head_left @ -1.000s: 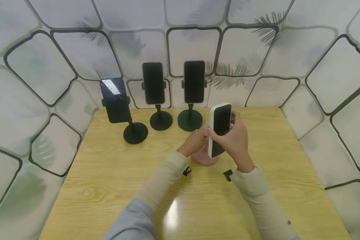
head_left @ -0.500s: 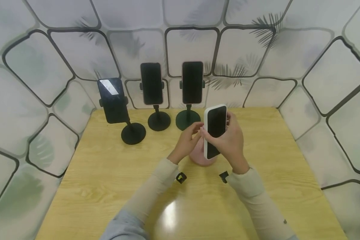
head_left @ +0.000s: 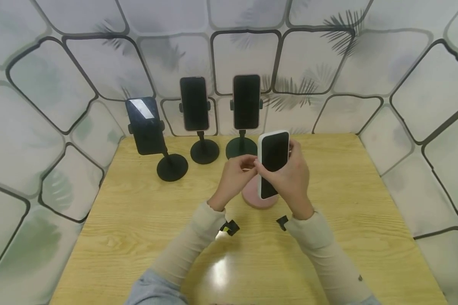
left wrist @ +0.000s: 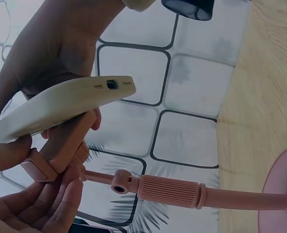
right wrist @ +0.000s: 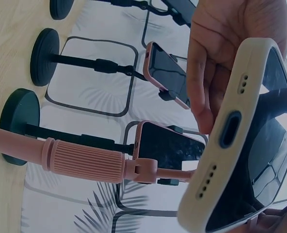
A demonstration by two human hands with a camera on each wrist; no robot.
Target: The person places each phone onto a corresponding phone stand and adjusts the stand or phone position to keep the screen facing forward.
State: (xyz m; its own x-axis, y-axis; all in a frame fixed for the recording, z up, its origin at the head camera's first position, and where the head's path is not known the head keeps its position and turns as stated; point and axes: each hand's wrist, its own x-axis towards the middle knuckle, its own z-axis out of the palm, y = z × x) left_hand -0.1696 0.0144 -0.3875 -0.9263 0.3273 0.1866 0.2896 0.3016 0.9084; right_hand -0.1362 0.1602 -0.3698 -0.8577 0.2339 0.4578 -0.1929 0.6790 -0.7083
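My right hand (head_left: 293, 180) holds a smartphone (head_left: 274, 149) in a white case, thumb across the front of its dark screen. A pink phone stand (left wrist: 167, 191) rises behind the phone, its round base (head_left: 257, 198) on the table. In the left wrist view the stand's pink clamp (left wrist: 68, 141) lies against the phone's back. My left hand (head_left: 232, 178) is at the phone's left edge, thumb and fingers gripping the clamp's side arm (left wrist: 39, 167). Much of the clamp is hidden behind the phone in the head view.
Behind and to the left, three stands hold upright phones: a left black stand (head_left: 172, 167), a middle black stand (head_left: 205, 151) and a dark green stand (head_left: 241, 146). A patterned wall (head_left: 309, 63) borders the wooden table (head_left: 347, 190) at the back and sides.
My left hand has drawn left from behind the phone to its left edge, its fingers now more visible. The phone has shifted slightly left and faces the head camera more squarely.
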